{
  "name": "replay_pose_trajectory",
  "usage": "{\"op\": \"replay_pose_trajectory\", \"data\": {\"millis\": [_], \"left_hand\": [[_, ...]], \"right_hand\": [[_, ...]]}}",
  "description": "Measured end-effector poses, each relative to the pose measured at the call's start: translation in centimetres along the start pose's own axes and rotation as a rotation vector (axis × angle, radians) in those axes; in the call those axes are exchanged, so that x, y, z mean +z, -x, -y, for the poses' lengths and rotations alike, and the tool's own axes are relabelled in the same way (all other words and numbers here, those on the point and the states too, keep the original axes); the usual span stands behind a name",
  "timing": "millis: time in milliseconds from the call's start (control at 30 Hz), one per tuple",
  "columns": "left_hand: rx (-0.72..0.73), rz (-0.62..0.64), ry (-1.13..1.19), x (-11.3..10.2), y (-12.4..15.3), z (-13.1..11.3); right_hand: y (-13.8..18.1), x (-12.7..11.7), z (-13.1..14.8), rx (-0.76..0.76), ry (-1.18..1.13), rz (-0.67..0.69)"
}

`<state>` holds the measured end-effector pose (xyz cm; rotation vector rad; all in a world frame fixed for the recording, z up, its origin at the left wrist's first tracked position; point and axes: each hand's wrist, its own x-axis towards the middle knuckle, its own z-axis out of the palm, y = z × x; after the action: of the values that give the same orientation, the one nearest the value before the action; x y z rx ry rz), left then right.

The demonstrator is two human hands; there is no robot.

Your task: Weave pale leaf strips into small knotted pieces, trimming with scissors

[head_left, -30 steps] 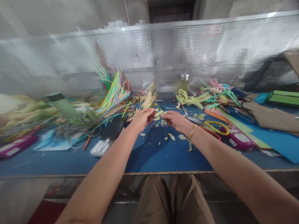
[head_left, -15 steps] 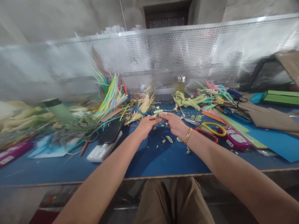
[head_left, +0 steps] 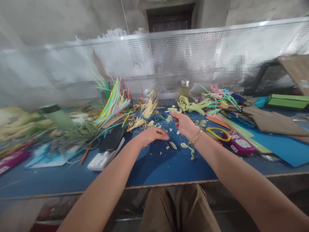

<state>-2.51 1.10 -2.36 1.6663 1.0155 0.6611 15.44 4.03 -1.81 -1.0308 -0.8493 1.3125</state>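
Observation:
My right hand (head_left: 184, 125) is closed, thumb and fingertips pinching a pale green strip (head_left: 172, 110) that looks like corn husk. Lower and to the left, my left hand (head_left: 154, 134) hangs over the table with its fingers loosely stretched and nothing visible in them. Small cut husk bits (head_left: 173, 145) lie scattered beneath and between the hands. A curled green husk (head_left: 194, 105) is just beyond my right hand, and a drier husk bundle (head_left: 145, 116) is beyond my left. Scissors (head_left: 218, 134) with yellow and orange handles lie beside my right wrist, their blades mostly hidden by it.
On the left are a phone (head_left: 113, 139) on a white box, colourful pipe cleaners (head_left: 113, 100) and a green bottle (head_left: 56, 116). A magenta device (head_left: 240, 143) and blue sheets (head_left: 277, 146) lie right. A perforated metal screen (head_left: 169, 61) stands behind a glass jar (head_left: 184, 88).
My hands have come apart. The left has dropped down and nearer to me, while the right has shifted slightly right and farther away with the pale strip. The camera view has shifted a little.

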Motion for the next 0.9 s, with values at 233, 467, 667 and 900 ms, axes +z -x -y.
{"op": "replay_pose_trajectory", "data": {"millis": [233, 467, 667, 900], "left_hand": [[-0.021, -0.422, 0.104, -1.2, -0.3, 0.1], [0.047, -0.343, 0.129, -0.3, -0.5, 0.3], [-0.055, -0.1, -0.001, -2.0, 0.8, -0.3], [0.087, -0.382, 0.142, 0.1, -0.5, -0.1]], "right_hand": [[0.4, 0.3, -0.5, 0.039, 0.019, 0.027], [0.7, 0.8, -1.2, 0.069, 0.041, 0.067], [0.1, -0.3, 0.3, 0.076, -0.039, -0.002], [1.1, 1.1, -1.7, 0.053, 0.075, 0.143]]}}
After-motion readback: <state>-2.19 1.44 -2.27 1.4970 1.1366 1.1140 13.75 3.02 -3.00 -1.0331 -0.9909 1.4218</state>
